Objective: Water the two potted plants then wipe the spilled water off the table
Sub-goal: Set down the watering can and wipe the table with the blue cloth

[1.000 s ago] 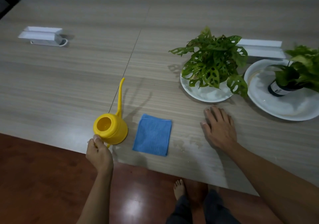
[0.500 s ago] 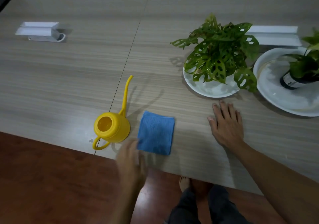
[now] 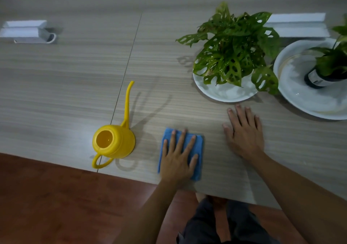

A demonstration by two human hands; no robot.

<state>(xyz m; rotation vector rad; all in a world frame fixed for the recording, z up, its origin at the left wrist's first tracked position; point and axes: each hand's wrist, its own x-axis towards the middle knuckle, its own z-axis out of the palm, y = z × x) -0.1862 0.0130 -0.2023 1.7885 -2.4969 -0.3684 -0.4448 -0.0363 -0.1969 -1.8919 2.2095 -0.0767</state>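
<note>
A blue cloth (image 3: 198, 146) lies folded near the table's front edge. My left hand (image 3: 177, 159) rests flat on top of it, fingers spread. To the right, my right hand (image 3: 244, 133) lies palm-down on the bare wooden table (image 3: 75, 74), holding nothing. A yellow watering can (image 3: 114, 142) stands left of the cloth, its long spout pointing away from me and its handle over the table edge. A leafy holed-leaf plant (image 3: 232, 52) sits on a white plate (image 3: 225, 93) just beyond my right hand. The second plant (image 3: 332, 61), in a dark pot, stands on a larger white plate (image 3: 300, 97) at the far right.
A white box-like holder (image 3: 24, 31) sits at the far left of the table and another white box (image 3: 296, 24) lies behind the plants. A seam runs through the tabletop past the can. Below the front edge are a red-brown floor and my legs.
My left hand has let go of the watering can's handle, swung right and come down flat on the blue cloth. The right hand has stayed flat on the table.
</note>
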